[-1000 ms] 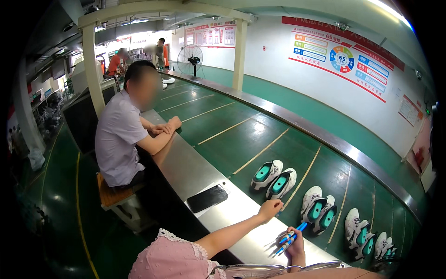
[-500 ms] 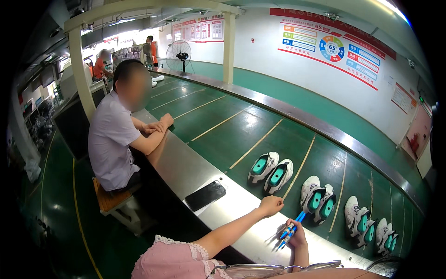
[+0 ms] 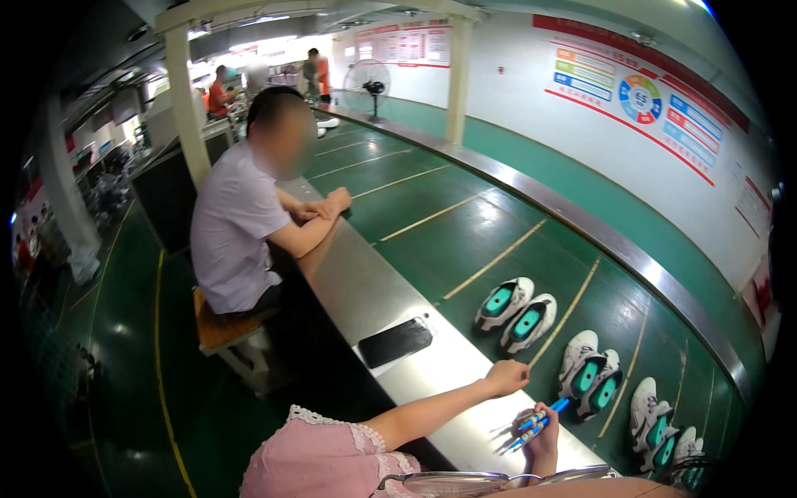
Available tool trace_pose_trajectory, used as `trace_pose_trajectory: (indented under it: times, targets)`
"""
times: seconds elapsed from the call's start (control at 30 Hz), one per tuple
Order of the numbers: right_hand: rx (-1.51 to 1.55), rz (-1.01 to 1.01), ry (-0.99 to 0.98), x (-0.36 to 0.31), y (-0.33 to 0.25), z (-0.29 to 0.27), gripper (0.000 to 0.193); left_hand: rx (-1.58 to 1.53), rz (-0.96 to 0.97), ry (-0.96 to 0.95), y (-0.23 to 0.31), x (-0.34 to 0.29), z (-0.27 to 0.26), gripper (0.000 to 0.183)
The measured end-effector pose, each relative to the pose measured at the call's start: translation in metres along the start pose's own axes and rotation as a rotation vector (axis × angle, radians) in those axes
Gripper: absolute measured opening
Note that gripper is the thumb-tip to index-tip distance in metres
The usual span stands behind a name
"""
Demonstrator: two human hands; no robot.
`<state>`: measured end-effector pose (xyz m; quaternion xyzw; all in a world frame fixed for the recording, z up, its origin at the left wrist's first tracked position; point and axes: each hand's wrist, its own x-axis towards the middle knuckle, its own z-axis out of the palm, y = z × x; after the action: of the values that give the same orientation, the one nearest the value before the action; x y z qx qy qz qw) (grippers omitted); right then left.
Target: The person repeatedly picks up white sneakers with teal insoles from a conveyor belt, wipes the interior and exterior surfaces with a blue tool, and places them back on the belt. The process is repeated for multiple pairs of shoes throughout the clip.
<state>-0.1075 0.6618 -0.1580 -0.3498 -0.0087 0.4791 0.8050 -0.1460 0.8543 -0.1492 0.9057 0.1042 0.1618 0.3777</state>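
My left hand (image 3: 508,378) rests on the metal ledge beside the green conveyor belt, its fingers curled in and nothing visible in them. Closer to me, my right hand (image 3: 545,427) grips several blue pens (image 3: 531,427), which stick out on both sides of its fingers. A pair of white and black sneakers (image 3: 528,322) with teal insoles stands on the belt just beyond my left hand. Another sneaker pair (image 3: 588,378) is near my right hand, with further sneakers (image 3: 652,427) to the right. A black phone (image 3: 396,343) lies on the ledge left of my hands.
A seated person (image 3: 241,216) in a pale shirt leans on the ledge (image 3: 349,274) at the left. Pale lines cross the green belt (image 3: 498,217), and a metal rail (image 3: 573,217) edges its far side. A standing fan (image 3: 374,87) and other people are in the background.
My view has turned left, so the scene sits farther right in the picture. Both hands keep the same pose, and the blue pens stay in my right hand.
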Motion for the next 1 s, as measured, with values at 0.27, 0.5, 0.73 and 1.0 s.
trace_pose_trajectory:
  times: [0.27, 0.5, 0.73, 1.0]
  targets:
    - [-0.060, 0.024, -0.090, 0.017, -0.003, -0.025, 0.021, -0.029, 0.006, 0.114, 0.001, -0.002, 0.000, 0.008]
    - [-0.106, 0.008, -0.087, 0.036, -0.004, -0.053, 0.023, -0.039, 0.047, 0.118, -0.001, -0.004, 0.001, 0.008]
    - [-0.227, -0.087, -0.081, 0.037, -0.004, -0.056, 0.023, 0.003, 0.047, 0.104, -0.002, 0.010, 0.010, 0.012]
    - [-0.021, 0.183, -0.071, 0.025, -0.006, -0.033, 0.022, -0.027, 0.036, 0.055, -0.009, 0.012, 0.004, 0.019]
